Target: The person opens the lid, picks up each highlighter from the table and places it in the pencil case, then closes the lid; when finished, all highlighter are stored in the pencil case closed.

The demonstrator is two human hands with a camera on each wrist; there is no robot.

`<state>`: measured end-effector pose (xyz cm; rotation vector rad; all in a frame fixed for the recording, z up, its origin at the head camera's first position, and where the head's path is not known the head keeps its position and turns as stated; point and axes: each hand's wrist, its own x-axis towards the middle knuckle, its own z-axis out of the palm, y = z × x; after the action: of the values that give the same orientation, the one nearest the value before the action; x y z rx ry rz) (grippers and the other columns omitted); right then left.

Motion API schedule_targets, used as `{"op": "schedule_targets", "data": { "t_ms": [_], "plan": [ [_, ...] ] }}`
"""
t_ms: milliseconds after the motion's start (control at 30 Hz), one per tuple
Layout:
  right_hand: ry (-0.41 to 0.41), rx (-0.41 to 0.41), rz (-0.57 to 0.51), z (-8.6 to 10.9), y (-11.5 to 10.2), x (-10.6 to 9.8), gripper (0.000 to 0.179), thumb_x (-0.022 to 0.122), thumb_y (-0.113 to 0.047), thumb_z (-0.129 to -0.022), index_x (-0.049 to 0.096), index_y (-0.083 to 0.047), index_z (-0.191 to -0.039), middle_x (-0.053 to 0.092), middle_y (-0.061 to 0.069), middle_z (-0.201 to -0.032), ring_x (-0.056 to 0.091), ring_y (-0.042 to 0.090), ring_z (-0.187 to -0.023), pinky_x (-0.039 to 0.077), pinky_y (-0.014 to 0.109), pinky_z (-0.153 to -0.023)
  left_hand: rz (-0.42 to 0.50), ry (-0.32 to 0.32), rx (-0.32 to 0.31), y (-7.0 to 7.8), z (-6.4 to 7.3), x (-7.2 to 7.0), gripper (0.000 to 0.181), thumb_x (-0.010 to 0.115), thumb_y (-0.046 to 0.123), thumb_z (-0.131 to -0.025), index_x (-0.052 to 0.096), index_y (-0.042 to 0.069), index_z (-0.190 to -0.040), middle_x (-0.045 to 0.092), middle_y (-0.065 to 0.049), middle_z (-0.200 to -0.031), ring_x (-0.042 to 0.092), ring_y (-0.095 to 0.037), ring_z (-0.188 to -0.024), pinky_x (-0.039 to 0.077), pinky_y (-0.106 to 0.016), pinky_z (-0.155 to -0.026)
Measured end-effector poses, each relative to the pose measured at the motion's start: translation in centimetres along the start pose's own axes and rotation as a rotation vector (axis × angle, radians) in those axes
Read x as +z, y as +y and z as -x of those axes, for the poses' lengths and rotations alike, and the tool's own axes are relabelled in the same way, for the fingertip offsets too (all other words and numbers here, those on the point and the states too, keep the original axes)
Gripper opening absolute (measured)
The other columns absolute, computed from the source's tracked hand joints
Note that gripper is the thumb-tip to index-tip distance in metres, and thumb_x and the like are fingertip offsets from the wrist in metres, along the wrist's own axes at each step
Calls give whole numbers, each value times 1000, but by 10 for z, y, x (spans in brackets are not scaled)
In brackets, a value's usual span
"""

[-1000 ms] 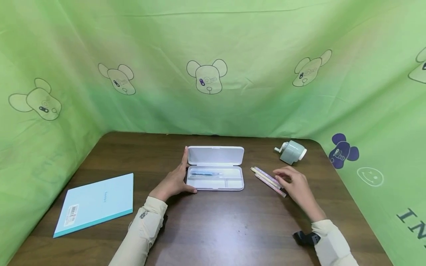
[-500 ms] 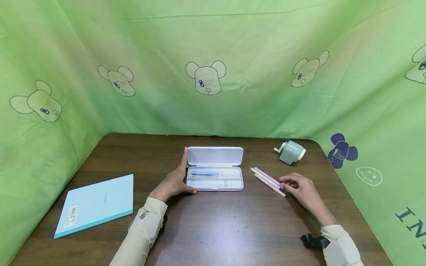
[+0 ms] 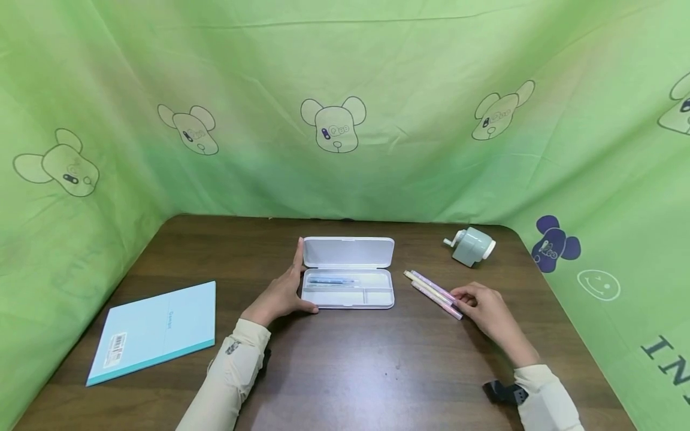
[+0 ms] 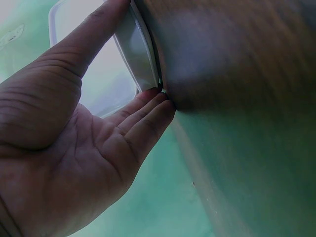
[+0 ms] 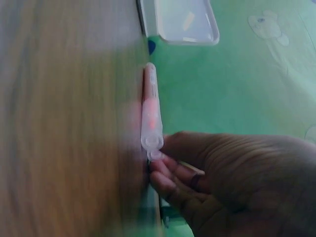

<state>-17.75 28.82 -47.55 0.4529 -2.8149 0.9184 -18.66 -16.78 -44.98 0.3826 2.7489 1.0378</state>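
Observation:
A white pencil case (image 3: 379,298) stands with its lid raised at the middle of the table; a few slim blue pens (image 3: 331,281) lie in its back compartment. My left hand (image 3: 280,296) holds the case's left end, thumb at the front edge and fingers towards the lid hinge. In the left wrist view the thumb and fingers span the case's end. To the right lie three pastel pens (image 3: 431,290), side by side and slanted. My right hand (image 3: 487,308) pinches the near end of one between thumb and fingers; a pink pen (image 5: 152,113) partly hides the grip in the right wrist view.
A grey-green pencil sharpener (image 3: 472,246) with a crank stands behind the pens, near the back right edge. On the left lies a light blue notebook (image 3: 162,326). A green printed curtain (image 3: 248,173) encloses the dark wooden table (image 3: 345,371) at the back and sides.
My right hand has drawn back slightly to the right and towards me, from over the pens to their near ends. The left hand and the pencil case have stayed put.

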Motion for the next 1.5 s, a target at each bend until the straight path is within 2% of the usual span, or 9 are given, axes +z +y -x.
{"op": "schedule_targets", "data": {
  "t_ms": [400, 467, 633, 733, 933, 1033, 1167, 1333, 1500],
  "plan": [
    [116, -39, 44, -1, -6, 4, 17, 81, 13, -86, 81, -1, -96, 72, 5, -90, 66, 14, -78, 58, 30, -68, 1, -12, -27, 1, 1, 0, 158, 101, 19, -79, -29, 19, -169, 38, -32, -168, 42, -49, -152, 36, -64, -121],
    [135, -56, 43, -3, -8, 4, 18, 82, 12, -86, 81, -2, -97, 73, 4, -91, 66, 13, -79, 57, 29, -68, 5, -9, -25, -4, -1, 2, 159, 102, 21, -78, -30, 21, -169, 39, -31, -167, 42, -50, -151, 36, -65, -121],
    [170, -78, 0, -6, -11, 6, 19, 83, 11, -87, 82, -3, -99, 75, 3, -94, 66, 6, -81, 56, 19, -71, 12, -2, -17, -4, -1, 2, 160, 102, 20, -77, -28, 19, -169, 40, -32, -166, 43, -51, -150, 37, -65, -120],
    [174, -96, -25, -9, -15, 9, 20, 83, 12, -87, 83, -3, -100, 75, 3, -94, 66, 4, -82, 53, 14, -73, 11, -2, -23, 2, 2, 0, 157, 101, 18, -78, -26, 17, -170, 41, -32, -166, 43, -49, -151, 37, -64, -120],
    [192, -159, -54, -16, -22, 17, 24, 81, 16, -86, 82, -3, -100, 75, 3, -95, 69, 8, -83, 50, 9, -76, 0, 2, -17, 3, 2, 1, 158, 102, 19, -78, -28, 18, -169, 41, -32, -166, 43, -49, -151, 37, -65, -120],
    [196, -174, -66, -17, -24, 21, 24, 81, 16, -86, 82, -3, -101, 75, 3, -95, 70, 11, -83, 53, 12, -77, 2, -1, -21, 2, 2, 1, 158, 102, 19, -78, -27, 18, -170, 38, -32, -168, 42, -51, -151, 37, -65, -120],
    [186, -176, -66, -19, -26, 25, 24, 81, 14, -86, 82, -4, -102, 75, 2, -97, 70, 13, -85, 58, 24, -77, 15, -4, -12, 1, 3, 2, 157, 101, 18, -79, -27, 18, -170, 35, -33, -168, 41, -52, -151, 36, -66, -120],
    [173, -188, -75, -23, -29, 30, 24, 81, 13, -87, 83, -6, -102, 76, 1, -98, 70, 14, -86, 60, 29, -76, 10, 10, 21, -3, 3, 3, 158, 101, 20, -80, -30, 22, -169, 41, -35, -165, 45, -53, -148, 39, -66, -118],
    [163, -205, -82, -28, -34, 33, 22, 82, 12, -88, 83, -6, -102, 76, 2, -99, 71, 20, -88, 60, 36, -77, 32, -1, -12, 3, 3, 0, 155, 101, 16, -79, -25, 17, -170, 37, -33, -168, 43, -50, -151, 37, -64, -120]
  ]
}}
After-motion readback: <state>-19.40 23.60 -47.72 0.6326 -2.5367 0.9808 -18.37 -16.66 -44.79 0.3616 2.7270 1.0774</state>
